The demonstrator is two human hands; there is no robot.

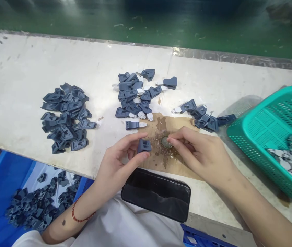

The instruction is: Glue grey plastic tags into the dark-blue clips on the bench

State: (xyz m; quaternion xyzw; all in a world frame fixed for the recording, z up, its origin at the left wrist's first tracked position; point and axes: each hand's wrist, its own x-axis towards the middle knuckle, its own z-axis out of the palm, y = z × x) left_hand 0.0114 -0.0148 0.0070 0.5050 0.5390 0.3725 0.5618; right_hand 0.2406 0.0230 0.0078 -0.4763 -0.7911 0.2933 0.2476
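Note:
Between the thumb and fingers of my left hand [121, 156] is a dark blue-grey plastic part [143, 145]. My right hand [197, 151] is pinched at the edge of a small round dark disc [166, 141]; anything between its fingertips is too small to make out. The disc lies on a wet-stained piece of brown cardboard [184, 125]. Just above my left hand, a blue-grey part with a pale tip [132, 125] rests at the cardboard's edge. Further up lies a pile of similar parts with pale tips [131, 94].
A heap of blue-grey parts [67, 116] sits at left, a smaller group [205, 116] at right. The green basket [254, 151] holds pale pieces. A black phone [157, 195] lies at the front edge. Below left is a blue bin [9, 175] of dark parts.

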